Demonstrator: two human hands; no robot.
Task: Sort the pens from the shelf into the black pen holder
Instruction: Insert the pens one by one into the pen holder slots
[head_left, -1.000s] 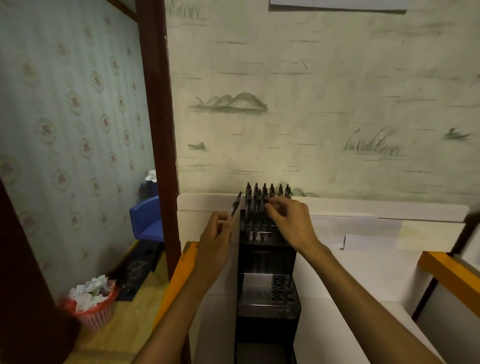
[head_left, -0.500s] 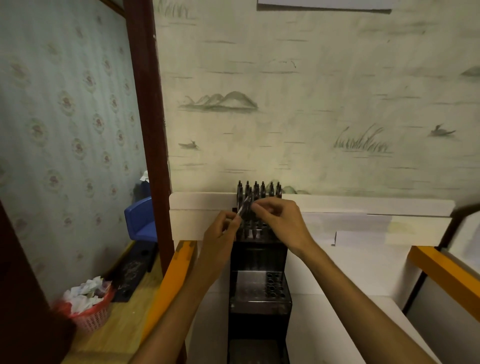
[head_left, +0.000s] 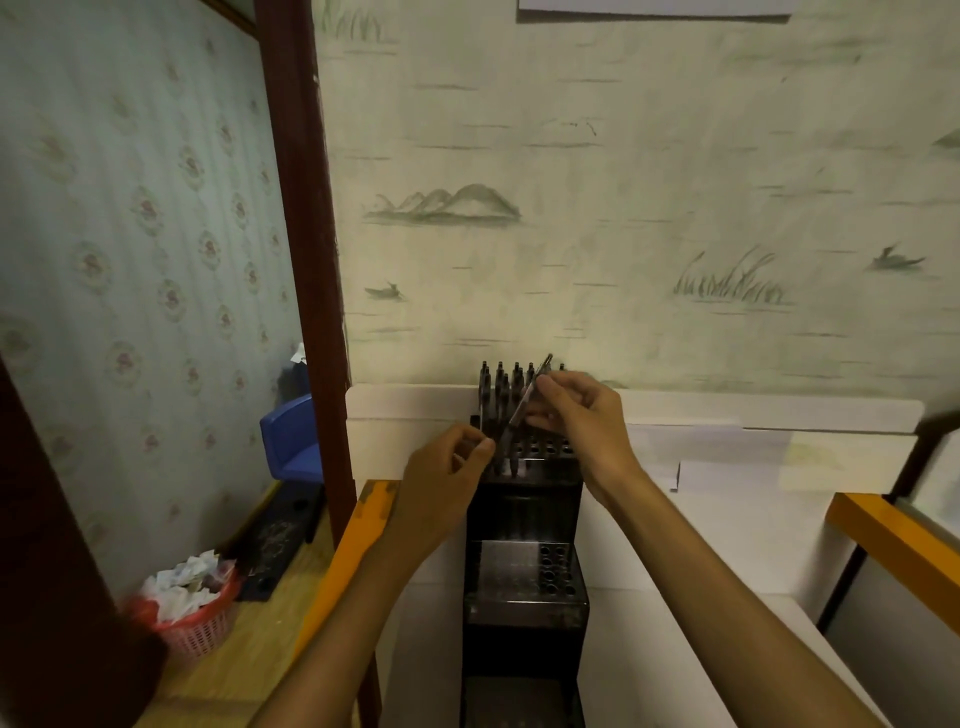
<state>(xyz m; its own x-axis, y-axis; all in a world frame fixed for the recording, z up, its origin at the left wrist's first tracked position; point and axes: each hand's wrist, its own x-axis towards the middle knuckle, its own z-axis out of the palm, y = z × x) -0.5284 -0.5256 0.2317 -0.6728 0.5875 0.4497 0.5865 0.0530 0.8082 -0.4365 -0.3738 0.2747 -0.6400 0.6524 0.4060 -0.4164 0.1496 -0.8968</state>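
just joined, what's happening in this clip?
A person is loading pens into a tiered black pen holder that stands against the wall. The right hand pinches one pen, tilted, over the top tier, where a cluster of pens already stands upright on the left side; holes to the right are open. The left hand is curled at the holder's left edge, and whether it holds anything is unclear. The lower tier's holes look empty.

A white shelf (head_left: 727, 519) carries the tiered black pen holder (head_left: 524, 587), standing upright on it.
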